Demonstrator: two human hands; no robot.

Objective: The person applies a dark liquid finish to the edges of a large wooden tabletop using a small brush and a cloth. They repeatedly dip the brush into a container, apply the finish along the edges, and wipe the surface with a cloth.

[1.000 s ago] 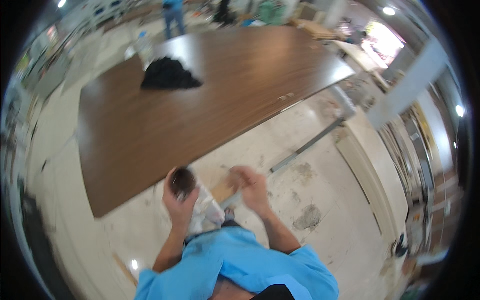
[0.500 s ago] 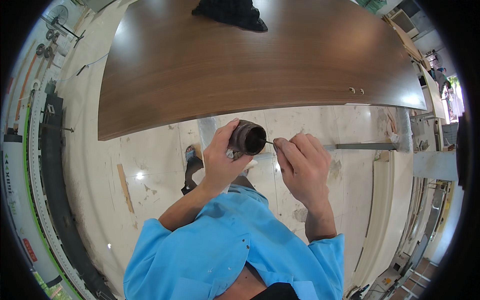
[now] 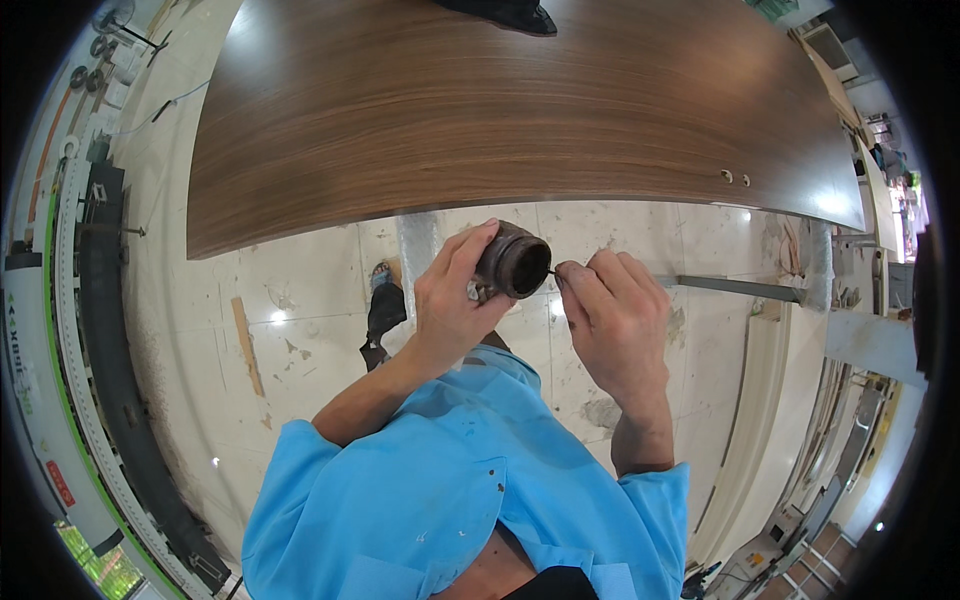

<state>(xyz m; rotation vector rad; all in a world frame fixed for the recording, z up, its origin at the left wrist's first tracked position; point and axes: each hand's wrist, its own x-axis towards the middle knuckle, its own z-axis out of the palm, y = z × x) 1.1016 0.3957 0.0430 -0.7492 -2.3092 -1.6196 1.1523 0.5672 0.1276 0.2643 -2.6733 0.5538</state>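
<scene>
My left hand (image 3: 452, 285) is wrapped round a dark, stained jar (image 3: 497, 250), tilted so its open mouth faces right. Inside, the jar is dark and its contents cannot be made out. My right hand (image 3: 618, 305) pinches a thin dark stick (image 3: 553, 272) between thumb and forefinger, at the jar's rim. How much of the stick lies inside the jar is hidden. Both hands are in front of the near edge of a large brown wood-grain panel (image 3: 450, 120).
On the panel's far side lies a black cloth (image 3: 510, 12); two small pale pieces (image 3: 736, 178) sit near its right front. A wooden strip (image 3: 247, 345) lies on the tiled floor. A long machine rail (image 3: 115, 350) runs along the left, and pale boards (image 3: 750, 420) stand at right.
The jar has moved slightly right and turned a little. My right hand has come slightly up and right, and less of the stick shows. The view has shifted, bringing the panel's edge higher.
</scene>
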